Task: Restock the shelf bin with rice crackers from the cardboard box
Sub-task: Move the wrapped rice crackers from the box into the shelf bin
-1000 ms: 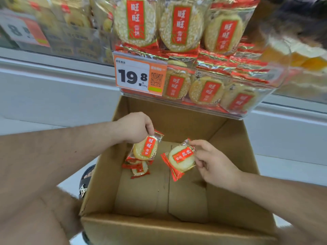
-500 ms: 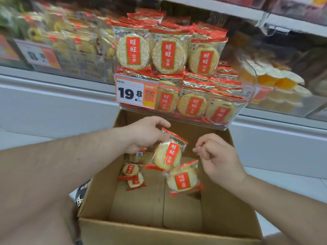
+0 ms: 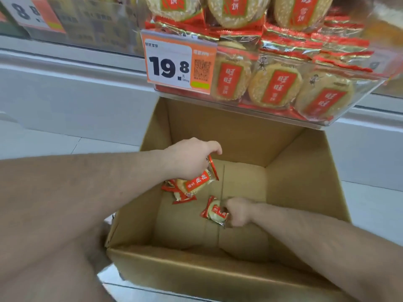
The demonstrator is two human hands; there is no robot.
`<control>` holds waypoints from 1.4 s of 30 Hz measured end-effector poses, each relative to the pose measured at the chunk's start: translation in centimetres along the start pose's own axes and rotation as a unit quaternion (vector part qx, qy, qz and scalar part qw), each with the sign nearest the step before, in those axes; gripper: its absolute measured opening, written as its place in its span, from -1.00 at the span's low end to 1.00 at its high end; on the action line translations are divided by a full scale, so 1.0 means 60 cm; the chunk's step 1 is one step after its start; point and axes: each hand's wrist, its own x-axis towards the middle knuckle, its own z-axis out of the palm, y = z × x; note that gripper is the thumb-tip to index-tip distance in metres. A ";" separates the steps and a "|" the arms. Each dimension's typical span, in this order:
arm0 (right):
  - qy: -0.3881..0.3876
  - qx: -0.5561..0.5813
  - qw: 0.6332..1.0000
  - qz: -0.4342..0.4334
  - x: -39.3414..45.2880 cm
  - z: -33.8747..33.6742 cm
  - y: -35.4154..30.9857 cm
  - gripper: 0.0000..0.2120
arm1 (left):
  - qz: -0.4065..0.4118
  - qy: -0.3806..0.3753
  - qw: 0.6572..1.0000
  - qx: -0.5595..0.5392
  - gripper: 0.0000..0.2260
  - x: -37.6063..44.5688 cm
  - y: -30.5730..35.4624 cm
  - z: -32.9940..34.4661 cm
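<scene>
The open cardboard box [image 3: 294,175] stands under the clear shelf bin [image 3: 322,122], which is packed with rice cracker packets [image 3: 274,86] in red and gold wrap. My left hand [image 3: 189,162] is inside the box on the left and holds one cracker packet [image 3: 199,182] just above a few loose packets [image 3: 182,196] on the box floor. Lower and nearer the middle, my right hand [image 3: 238,211] grips another packet [image 3: 214,211] close to the box floor.
An orange price tag [image 3: 174,64] reading 19.8 hangs on the bin's front left. A neighbouring bin [image 3: 87,20] with its own tag sits to the left. A white shelf base [image 3: 65,94] runs behind the box, and pale floor [image 3: 375,205] lies to the right.
Both hands have dropped lower into the box. The packet that was loose near my right hand is now gripped by it near the box floor. The view has tilted down and closer.
</scene>
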 end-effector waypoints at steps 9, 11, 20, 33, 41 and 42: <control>0.037 0.051 0.979 0.196 0.119 0.070 0.015 -0.16 | -0.055 -0.018 0.998 -0.032 -0.69 0.043 -0.065 0.004; 0.023 0.043 0.980 0.193 0.125 0.070 0.020 -0.23 | -0.053 -0.024 0.998 -0.032 -0.70 0.048 -0.070 0.003; 0.009 0.142 0.982 0.127 0.032 -0.033 0.044 -0.71 | -0.040 -0.001 0.998 -0.057 -0.76 0.046 -0.057 -0.012; 0.190 0.120 0.973 -0.049 -0.344 -0.282 0.007 -0.78 | 0.016 0.075 0.957 -0.280 -0.87 -0.025 0.051 -0.111; 0.342 0.289 0.888 -0.106 -0.393 -0.304 -0.026 -0.73 | 0.039 0.032 0.908 -0.417 -0.87 -0.064 0.117 -0.101; 0.345 0.282 0.889 -0.103 -0.391 -0.304 -0.028 -0.74 | 0.035 0.017 0.895 -0.445 -0.87 -0.066 0.123 -0.099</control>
